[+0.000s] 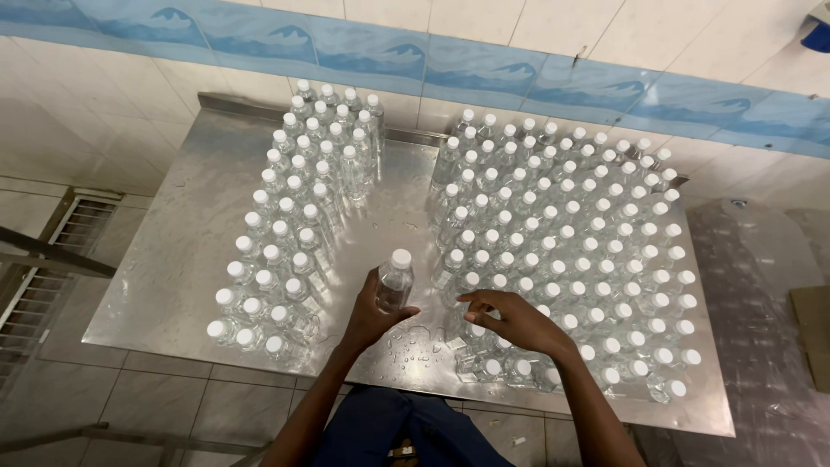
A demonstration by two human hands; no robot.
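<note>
I see my left hand (367,320) wrapped around a small clear plastic bottle with a white screw cap (395,281), its fingers (399,313) clamped on the lower body while the bottle stands upright, held in the open lane near the front middle of the wet stainless steel table (173,259). I cannot tell whether its base touches the steel. My right hand (510,320) reaches in from the right, palm down, with its fingers (471,298) slightly spread and curled, resting over the white caps at the near left corner of the large block of capped clear bottles (588,259) that fills the right half of the table. I cannot tell whether those fingers are closed on any one bottle.

On the left side a narrower block of the same capped bottles (294,225) runs in tight rows from the back edge toward the front. The held bottle sits between the two blocks, apart from both. Water droplets (415,346) lie on the steel just in front of my hands. Behind the table runs a white tiled wall with a blue wave-patterned band (484,65). To the left, on the tiled floor, I see a white slatted grille (52,259).
</note>
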